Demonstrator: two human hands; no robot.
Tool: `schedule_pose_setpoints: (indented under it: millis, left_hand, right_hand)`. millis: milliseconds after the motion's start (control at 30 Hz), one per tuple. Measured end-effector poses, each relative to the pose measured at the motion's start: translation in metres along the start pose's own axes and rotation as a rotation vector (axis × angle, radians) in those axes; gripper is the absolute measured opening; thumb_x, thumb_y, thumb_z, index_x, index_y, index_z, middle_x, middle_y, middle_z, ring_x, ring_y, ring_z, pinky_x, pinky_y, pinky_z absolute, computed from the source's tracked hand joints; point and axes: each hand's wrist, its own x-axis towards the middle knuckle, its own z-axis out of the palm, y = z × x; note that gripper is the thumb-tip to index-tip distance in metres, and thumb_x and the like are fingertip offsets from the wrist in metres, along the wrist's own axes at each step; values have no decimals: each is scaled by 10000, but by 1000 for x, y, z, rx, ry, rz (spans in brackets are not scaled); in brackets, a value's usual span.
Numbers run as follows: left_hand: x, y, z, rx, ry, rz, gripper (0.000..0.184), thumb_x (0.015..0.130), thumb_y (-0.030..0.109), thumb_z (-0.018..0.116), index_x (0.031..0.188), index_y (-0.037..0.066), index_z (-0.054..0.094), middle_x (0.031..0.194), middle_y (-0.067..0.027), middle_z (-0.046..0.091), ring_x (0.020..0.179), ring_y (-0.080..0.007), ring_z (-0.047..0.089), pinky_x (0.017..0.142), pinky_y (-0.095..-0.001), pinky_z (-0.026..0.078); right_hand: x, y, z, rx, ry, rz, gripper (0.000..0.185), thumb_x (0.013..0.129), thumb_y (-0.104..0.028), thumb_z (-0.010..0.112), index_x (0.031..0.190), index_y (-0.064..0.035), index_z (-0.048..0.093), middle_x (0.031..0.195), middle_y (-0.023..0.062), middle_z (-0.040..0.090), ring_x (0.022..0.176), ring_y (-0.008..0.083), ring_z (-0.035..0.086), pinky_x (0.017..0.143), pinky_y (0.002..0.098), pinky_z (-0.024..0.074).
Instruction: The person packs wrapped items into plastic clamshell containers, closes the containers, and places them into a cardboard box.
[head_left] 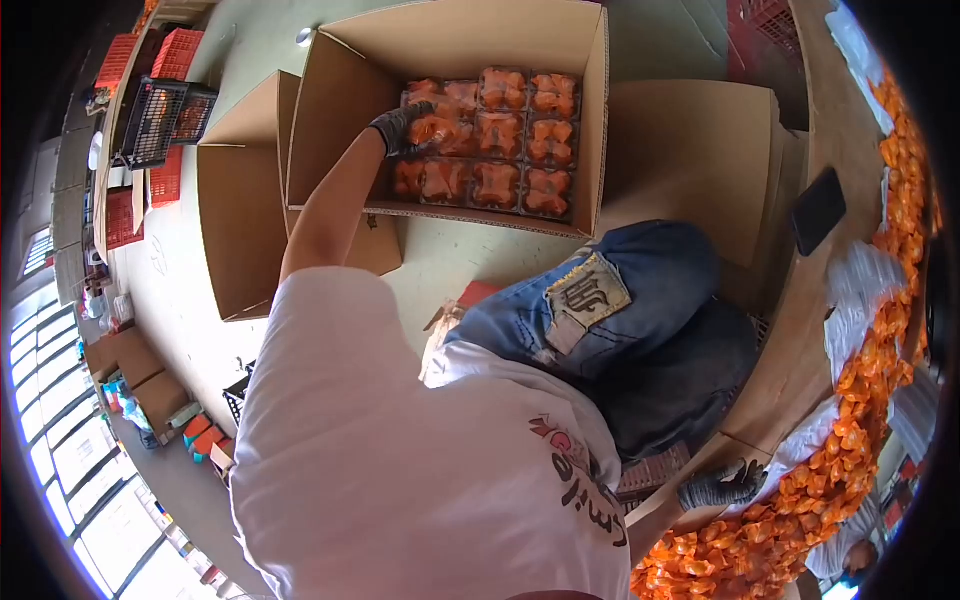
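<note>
My left hand point(398, 128), in a dark glove, reaches into a large open cardboard box point(345, 120). Its fingers grip the left side of a clear plastic pack point(443, 132) filled with orange pieces. Around and beneath it, several similar packs point(497, 183) sit in rows in the box. My right hand point(722, 486), gloved too, rests near the edge of the wooden table point(765, 400), beside a long heap of loose orange pieces point(800, 495). Its fingers are apart and slightly bent, with nothing visible in them. The exact kind of the orange pieces is unclear.
A second open cardboard box point(235, 225) stands left of the packed one. Flat cardboard point(690, 145) lies to the right. On the table are a black phone point(818, 211) and clear plastic containers point(862, 285). Red crates point(178, 55) and a black crate point(152, 122) stand far left.
</note>
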Motion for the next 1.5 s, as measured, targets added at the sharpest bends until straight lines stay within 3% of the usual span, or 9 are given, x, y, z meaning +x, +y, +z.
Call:
schedule_pose_setpoints:
  millis: [100, 200, 300, 533, 767, 933, 1100, 1400, 1500]
  left_hand:
    - [66, -8, -40, -90, 81, -311, 481, 747, 334, 762, 1130, 130, 555, 1049, -87, 607, 954, -224, 604, 755, -384, 552]
    - [115, -24, -80, 1007, -249, 287, 545, 741, 402, 749, 1154, 125, 526, 1108, -116, 570, 1033, -260, 554, 861, -416, 497]
    - [85, -33, -32, 53, 90, -424, 623, 760, 480, 705, 1217, 123, 477, 1190, -151, 523, 1101, -277, 499, 938, -434, 428]
    - [119, -70, -26, 1407, 241, -209, 795, 728, 625, 638, 1303, 116, 432, 1219, -191, 522, 1087, -293, 527, 906, -437, 451]
    - [110, -60, -27, 1697, 452, -31, 571, 767, 562, 557, 1105, 105, 617, 1129, -215, 596, 1017, -366, 588, 866, -485, 472]
    - [93, 0, 58, 1241, 992, 962, 275, 862, 301, 550, 993, 95, 676, 951, -167, 647, 890, -340, 561, 816, -429, 458]
    - [-79, 44, 304, 855, 132, 1834, 185, 851, 65, 592, 1034, 61, 615, 1061, -114, 599, 1019, -263, 541, 913, -399, 421]
    - [-79, 9, 641, 865, -704, 1549, 367, 904, 240, 594, 1253, 129, 568, 1248, -67, 542, 1156, -192, 492, 1006, -296, 357]
    - [-92, 1, 650, 748, -995, 1006, 397, 912, 194, 592, 1295, 112, 532, 1149, 22, 593, 979, -96, 519, 916, -248, 404]
  right_hand:
    - [-2, 0, 1, 29, -22, 12, 316, 915, -155, 578, 1150, 34, 485, 1092, 175, 559, 946, 272, 584, 856, 380, 507]
    - [4, -20, -2, 47, -101, 28, 324, 923, -155, 558, 1169, 31, 460, 1118, 186, 550, 957, 284, 575, 884, 394, 490]
    - [-1, -13, -2, 52, -172, 81, 336, 931, -155, 537, 1191, 26, 426, 1125, 196, 544, 966, 294, 564, 907, 401, 471]
    - [-1, 0, -1, -56, -244, -17, 317, 930, -181, 541, 1153, 35, 477, 1051, 178, 589, 952, 286, 573, 899, 396, 471]
    - [-10, -10, 10, 316, -39, 303, 339, 908, -157, 576, 1180, 26, 489, 1040, 145, 591, 969, 246, 566, 905, 345, 460]
    - [2, -15, 0, -23, -11, 17, 201, 813, 6, 628, 997, -29, 555, 1019, 160, 575, 971, 311, 564, 861, 389, 456]
    - [28, -14, 23, 110, 31, 77, 162, 752, -32, 693, 889, -40, 608, 914, 138, 604, 863, 306, 598, 756, 354, 487]
    - [207, -80, 147, 486, -59, 90, 310, 761, -231, 718, 1000, -51, 642, 965, 168, 621, 823, 328, 602, 740, 380, 478]
    - [217, -74, 168, 438, -147, 122, 338, 758, -180, 724, 1054, -44, 631, 1009, 160, 641, 893, 324, 619, 805, 373, 482]
